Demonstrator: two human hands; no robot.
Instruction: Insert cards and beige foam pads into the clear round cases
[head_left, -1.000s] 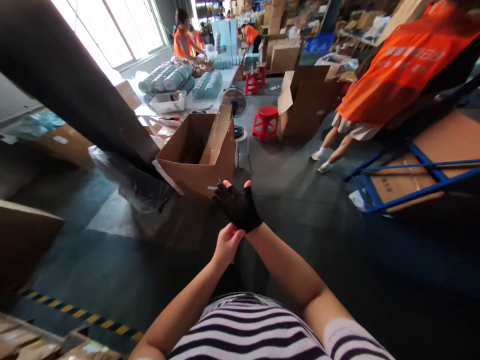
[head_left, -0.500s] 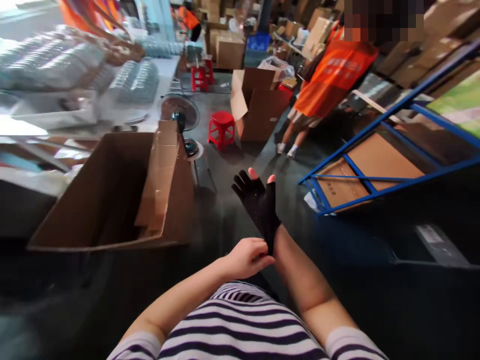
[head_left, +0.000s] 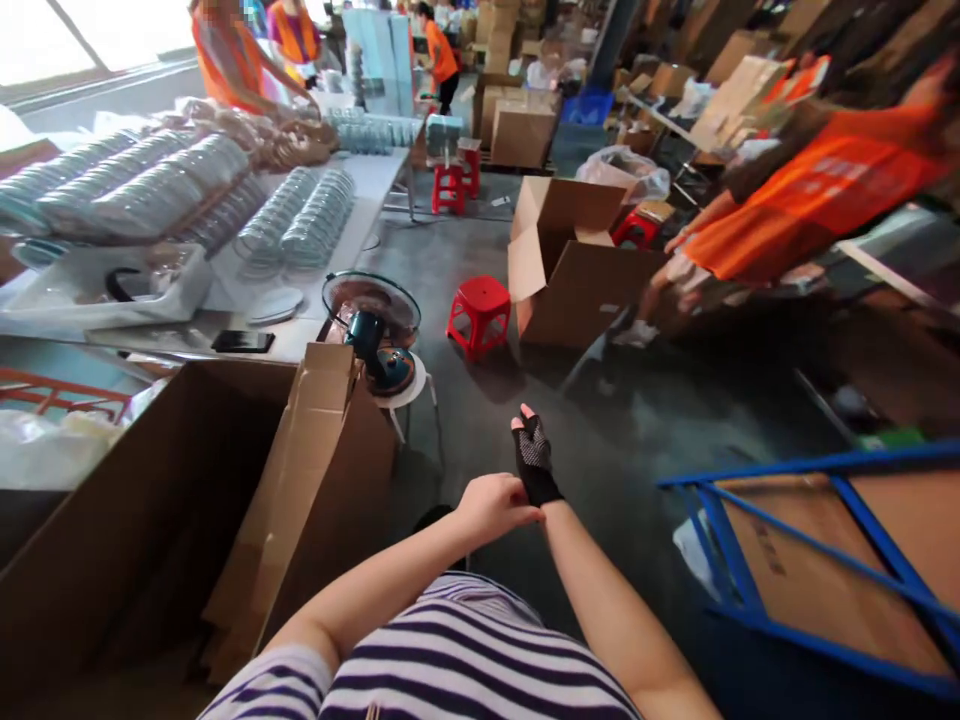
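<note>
My right hand (head_left: 531,445) wears a black fingerless glove (head_left: 535,464) and is held out in front of me above the grey floor, seen edge-on with the fingers together and pink fingertips showing. My bare left hand (head_left: 495,506) pinches the glove's cuff at the right wrist. A large open cardboard box (head_left: 120,540) stands close on my left, its flap upright beside my left forearm.
A small fan (head_left: 373,330) on a white stool stands past the box. A long table (head_left: 375,180) carries stacked clear lids and a phone (head_left: 241,342). Red stools (head_left: 478,312), an open carton (head_left: 577,265), a blue metal frame (head_left: 757,560) at right. People in orange vests work nearby.
The view swung left and down across the frames. My left hand kept hold of the glove cuff at the right wrist; the gloved hand turned from spread fingers to edge-on.
</note>
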